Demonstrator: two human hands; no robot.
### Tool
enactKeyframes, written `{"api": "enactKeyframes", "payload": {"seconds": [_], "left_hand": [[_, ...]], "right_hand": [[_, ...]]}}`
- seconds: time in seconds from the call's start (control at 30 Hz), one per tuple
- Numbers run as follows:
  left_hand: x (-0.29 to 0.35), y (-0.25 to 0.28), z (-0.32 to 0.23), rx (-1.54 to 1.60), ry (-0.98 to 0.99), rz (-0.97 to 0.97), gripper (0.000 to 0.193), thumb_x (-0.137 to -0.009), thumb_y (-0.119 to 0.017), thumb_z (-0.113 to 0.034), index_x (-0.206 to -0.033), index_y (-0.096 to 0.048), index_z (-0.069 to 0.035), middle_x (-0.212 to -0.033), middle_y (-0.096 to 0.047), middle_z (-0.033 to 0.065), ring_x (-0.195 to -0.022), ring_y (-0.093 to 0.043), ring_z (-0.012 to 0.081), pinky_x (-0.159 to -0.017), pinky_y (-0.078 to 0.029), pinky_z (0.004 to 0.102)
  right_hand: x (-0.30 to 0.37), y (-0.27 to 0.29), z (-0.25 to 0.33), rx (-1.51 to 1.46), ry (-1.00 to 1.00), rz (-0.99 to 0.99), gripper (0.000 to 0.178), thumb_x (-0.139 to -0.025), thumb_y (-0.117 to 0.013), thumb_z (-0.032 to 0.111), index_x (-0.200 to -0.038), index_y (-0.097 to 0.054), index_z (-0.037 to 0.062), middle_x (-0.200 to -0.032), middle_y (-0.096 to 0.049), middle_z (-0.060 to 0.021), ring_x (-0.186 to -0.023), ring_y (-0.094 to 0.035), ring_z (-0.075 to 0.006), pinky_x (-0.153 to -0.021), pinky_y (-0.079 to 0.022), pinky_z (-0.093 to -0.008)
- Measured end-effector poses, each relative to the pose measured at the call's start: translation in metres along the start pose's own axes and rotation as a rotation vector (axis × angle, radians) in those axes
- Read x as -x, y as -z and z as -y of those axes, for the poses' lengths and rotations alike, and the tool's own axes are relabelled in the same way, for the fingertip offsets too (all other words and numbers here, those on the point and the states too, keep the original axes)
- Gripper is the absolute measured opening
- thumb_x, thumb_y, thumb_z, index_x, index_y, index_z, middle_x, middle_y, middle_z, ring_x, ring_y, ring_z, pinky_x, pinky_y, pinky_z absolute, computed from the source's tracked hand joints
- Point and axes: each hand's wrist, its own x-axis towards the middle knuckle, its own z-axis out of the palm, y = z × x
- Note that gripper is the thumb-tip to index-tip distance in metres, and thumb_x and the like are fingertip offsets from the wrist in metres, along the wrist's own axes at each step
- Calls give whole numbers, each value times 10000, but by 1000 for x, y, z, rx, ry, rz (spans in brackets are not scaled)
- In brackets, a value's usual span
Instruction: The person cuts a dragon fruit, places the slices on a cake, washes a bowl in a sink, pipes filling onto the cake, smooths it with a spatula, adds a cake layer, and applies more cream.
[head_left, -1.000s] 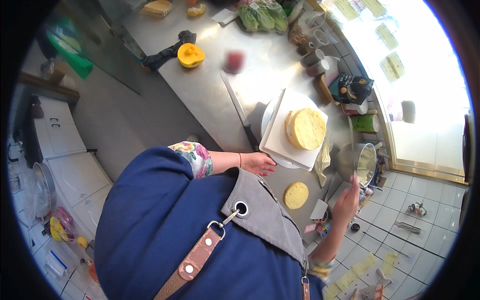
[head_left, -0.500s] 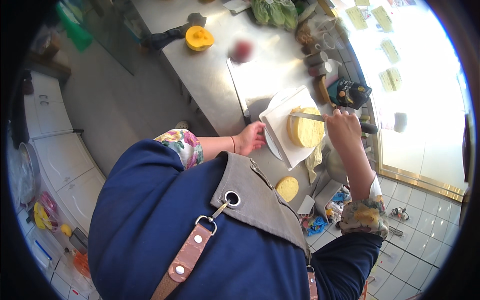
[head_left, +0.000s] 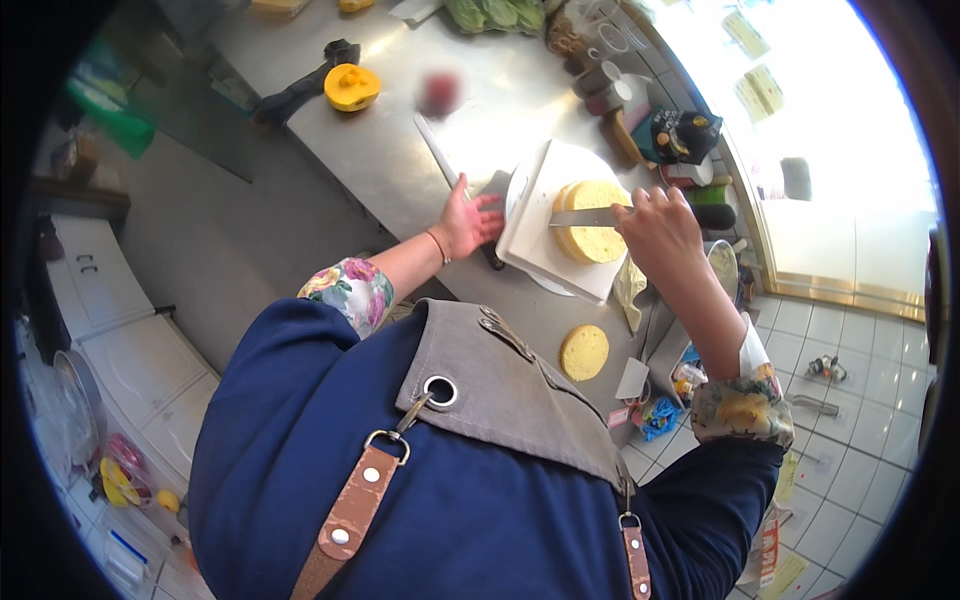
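My right hand is closed round a long knife with a dark handle. Its flat blade lies across the top of a pale yellow round sponge cake. The cake stands on a square white board, set over a round white plate or stand. My left hand is open, fingers spread, beside the board's left edge and holding nothing. A second long blade lies on the steel table, partly hidden behind that hand; whether they touch I cannot tell. A thin round of sponge lies nearer me.
On the steel table a cut yellow squash sits far left beside a dark cloth. A blurred red thing is near the middle. Leafy greens, cups and a dark bag line the back and right. A cloth hangs by the board.
My left hand has lifted away from the board's near left side and opened wider, over the second blade. The right hand's knife still lies on the cake. The whole view has shifted.
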Motion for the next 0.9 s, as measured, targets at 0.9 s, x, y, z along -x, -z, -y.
{"api": "enactKeyframes", "payload": {"seconds": [0.9], "left_hand": [[-15, 13, 6, 20, 135, 305, 1012, -816, -240, -913, -1415, -428, -119, -1253, -629, 190, -1126, -593, 343, -992, -434, 492]], "right_hand": [[17, -18, 14, 15, -5, -198, 103, -774, -686, 188, -758, -764, 123, -826, -650, -46, -857, -635, -221, -795, -461, -370]]}}
